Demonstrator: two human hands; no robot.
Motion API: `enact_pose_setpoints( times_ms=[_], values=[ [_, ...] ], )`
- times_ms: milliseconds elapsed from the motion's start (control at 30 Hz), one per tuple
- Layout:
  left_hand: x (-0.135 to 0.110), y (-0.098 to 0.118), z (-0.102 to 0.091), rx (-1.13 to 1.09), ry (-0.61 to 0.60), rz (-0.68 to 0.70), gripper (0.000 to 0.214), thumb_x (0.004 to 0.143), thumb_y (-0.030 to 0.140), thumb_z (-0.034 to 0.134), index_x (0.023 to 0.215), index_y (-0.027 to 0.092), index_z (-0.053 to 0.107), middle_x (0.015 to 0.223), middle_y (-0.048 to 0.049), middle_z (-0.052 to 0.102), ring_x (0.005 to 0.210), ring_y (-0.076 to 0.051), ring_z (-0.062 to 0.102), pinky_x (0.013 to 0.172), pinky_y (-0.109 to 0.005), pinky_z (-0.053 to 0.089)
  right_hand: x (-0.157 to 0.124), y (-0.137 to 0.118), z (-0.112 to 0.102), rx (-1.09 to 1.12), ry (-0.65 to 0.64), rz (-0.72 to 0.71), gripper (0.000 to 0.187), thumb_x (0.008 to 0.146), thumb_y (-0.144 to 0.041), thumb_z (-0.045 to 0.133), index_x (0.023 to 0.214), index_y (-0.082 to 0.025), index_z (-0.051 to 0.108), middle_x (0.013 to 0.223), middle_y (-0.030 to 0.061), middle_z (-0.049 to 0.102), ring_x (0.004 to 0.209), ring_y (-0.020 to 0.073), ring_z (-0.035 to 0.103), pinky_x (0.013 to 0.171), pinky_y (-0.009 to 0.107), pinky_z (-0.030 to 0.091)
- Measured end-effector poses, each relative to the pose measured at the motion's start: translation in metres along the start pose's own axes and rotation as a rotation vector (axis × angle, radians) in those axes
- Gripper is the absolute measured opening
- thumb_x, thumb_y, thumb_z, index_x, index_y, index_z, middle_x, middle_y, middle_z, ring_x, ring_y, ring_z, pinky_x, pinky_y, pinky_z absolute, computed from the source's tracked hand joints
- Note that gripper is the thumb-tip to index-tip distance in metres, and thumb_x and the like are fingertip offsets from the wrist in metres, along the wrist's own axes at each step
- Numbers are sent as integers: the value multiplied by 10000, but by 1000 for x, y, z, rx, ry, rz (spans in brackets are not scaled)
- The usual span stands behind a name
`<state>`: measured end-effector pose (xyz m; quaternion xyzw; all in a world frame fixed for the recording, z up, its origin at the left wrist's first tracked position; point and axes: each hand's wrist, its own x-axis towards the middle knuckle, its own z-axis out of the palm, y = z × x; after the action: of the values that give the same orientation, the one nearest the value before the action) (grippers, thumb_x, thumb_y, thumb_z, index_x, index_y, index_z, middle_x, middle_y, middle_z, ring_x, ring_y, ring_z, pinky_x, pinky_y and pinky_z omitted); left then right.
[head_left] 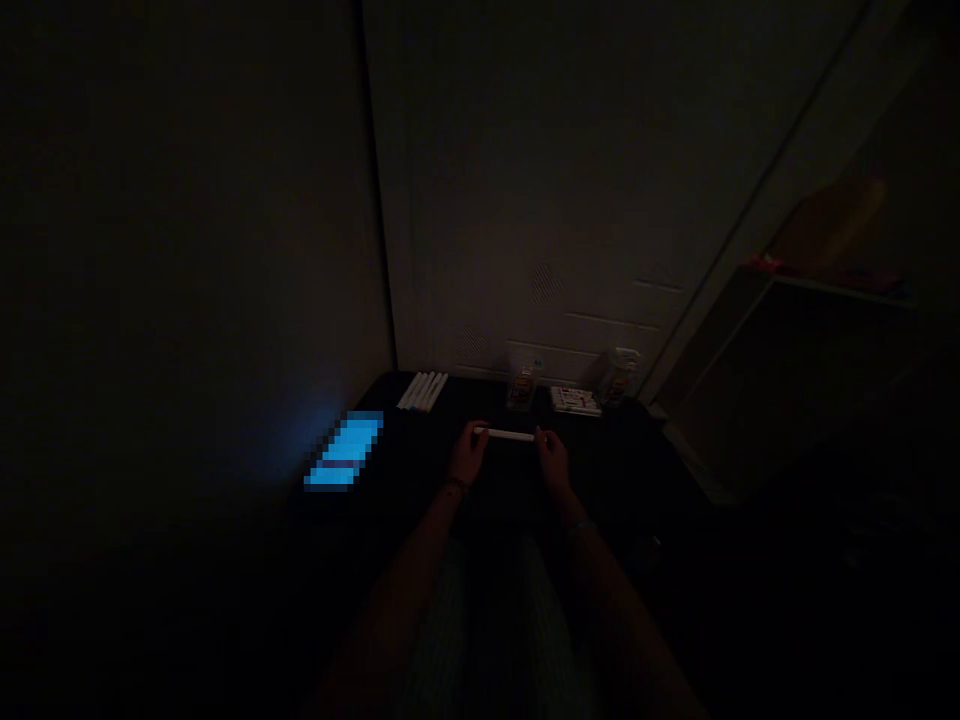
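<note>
A slim white marker-like stick (511,435) is held level above the dark table, one end in each hand. My left hand (468,455) pinches its left end, and my right hand (553,460) pinches the right end. Several similar white markers (424,391) lie side by side at the table's far left. Behind my hands are a clear container (521,387) with dark contents and a flat white pack (576,401) with printing. Dim light hides finer details of the stick and my fingertips.
A brightly lit screen (345,452), blurred out, lies at the left of the dark table (615,460). Another clear container (620,377) stands at the back right. A panelled wall (540,200) rises behind, and a shelf unit (757,350) is to the right.
</note>
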<state>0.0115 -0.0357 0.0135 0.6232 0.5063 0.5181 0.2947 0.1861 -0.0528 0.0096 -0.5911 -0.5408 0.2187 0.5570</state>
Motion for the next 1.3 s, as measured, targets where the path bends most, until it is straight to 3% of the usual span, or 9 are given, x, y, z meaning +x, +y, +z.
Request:
enact_pose_setpoints(
  times_ms=[233,500,833,1000,1300],
  values=[
    [-1,4,-1,33,-11,-10,322,787,407,342,962,200,516,755,2,564,683,-99,512,644,-200,389,1,0,0,-41,32,2,420,754,-523,326,633,-158,493,573,-29,446,547,85,375,503,190,281],
    [1,-2,-1,103,29,-18,344,771,457,339,763,171,531,612,38,499,572,-68,441,548,-161,345,0,-2,1,57,-17,5,382,738,-504,376,780,-165,548,679,0,538,619,114,457,547,198,339],
    [3,-7,3,10,30,-4,308,781,395,350,916,192,538,824,-8,585,735,-102,524,673,-204,391,1,3,2,7,-3,8,370,720,-505,415,759,-167,561,644,-4,538,592,116,456,528,200,333],
    [2,-10,1,52,8,-26,345,793,422,315,938,192,527,763,-7,581,657,-103,519,625,-208,385,-1,5,3,-8,3,-4,379,731,-509,397,705,-162,548,607,-18,511,577,102,437,515,186,312],
    [2,-11,3,151,-1,5,389,789,478,285,802,177,530,686,15,554,625,-85,485,589,-181,351,-1,3,0,-29,43,-19,395,742,-513,377,633,-157,510,557,-36,447,548,82,390,498,179,279]
  ],
)
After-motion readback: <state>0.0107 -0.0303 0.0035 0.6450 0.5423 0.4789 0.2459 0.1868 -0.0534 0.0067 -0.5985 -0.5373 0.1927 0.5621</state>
